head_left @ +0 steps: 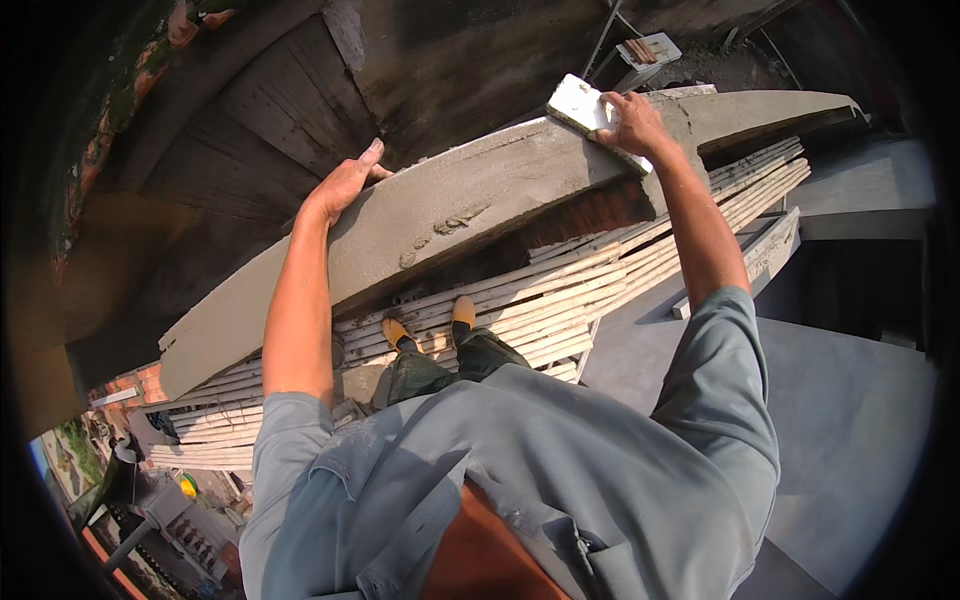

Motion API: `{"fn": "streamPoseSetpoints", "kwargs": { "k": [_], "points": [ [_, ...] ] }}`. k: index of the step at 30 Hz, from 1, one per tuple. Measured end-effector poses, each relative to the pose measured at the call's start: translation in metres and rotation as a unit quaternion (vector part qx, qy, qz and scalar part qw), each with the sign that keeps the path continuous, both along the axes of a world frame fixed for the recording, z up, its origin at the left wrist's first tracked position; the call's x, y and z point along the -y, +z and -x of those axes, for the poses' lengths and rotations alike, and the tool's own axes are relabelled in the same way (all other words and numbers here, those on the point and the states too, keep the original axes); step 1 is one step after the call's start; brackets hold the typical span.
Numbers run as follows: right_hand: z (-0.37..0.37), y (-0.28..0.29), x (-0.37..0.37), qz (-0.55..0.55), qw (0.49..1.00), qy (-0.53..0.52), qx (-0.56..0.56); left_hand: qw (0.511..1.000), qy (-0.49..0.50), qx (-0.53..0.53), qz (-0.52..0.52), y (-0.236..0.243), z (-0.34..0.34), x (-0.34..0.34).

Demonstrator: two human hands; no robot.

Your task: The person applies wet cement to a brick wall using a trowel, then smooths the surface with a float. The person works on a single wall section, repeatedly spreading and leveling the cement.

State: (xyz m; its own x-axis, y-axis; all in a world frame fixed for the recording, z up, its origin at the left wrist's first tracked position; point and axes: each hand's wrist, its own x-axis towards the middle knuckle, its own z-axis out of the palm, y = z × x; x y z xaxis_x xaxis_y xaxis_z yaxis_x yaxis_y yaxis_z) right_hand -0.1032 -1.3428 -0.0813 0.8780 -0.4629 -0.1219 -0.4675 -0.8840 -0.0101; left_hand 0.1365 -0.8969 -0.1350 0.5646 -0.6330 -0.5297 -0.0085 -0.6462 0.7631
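A long beam (390, 230) coated in grey plaster runs diagonally before me, with a rough lump of mortar on its face. My right hand (630, 125) grips a white, board-like float (575, 95), which lies against the beam's upper right part beside a vertical plastered section. My left hand (348, 180) rests at the beam's top edge left of the float, thumb and fingers apart, some fingertips hidden behind the edge.
My feet (462, 312) in yellow footwear stand on bamboo-pole planking (560, 300). Red brickwork (590, 215) shows beneath the beam. A dark wall (450, 50) rises behind. A grey floor (830, 420) lies lower right, cluttered ground (185, 510) lower left.
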Motion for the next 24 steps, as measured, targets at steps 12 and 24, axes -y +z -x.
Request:
{"fn": "streamPoseSetpoints", "kwargs": {
  "k": [12,24],
  "points": [
    [0.046,-0.003,-0.039,-0.018,0.998,-0.031,0.049,0.999,-0.028,0.016,0.005,-0.007,-0.011,0.014],
    [0.044,-0.029,-0.026,0.014,0.998,-0.020,0.059,0.999,-0.026,0.014,-0.021,-0.018,0.002,0.035]
  ]
}}
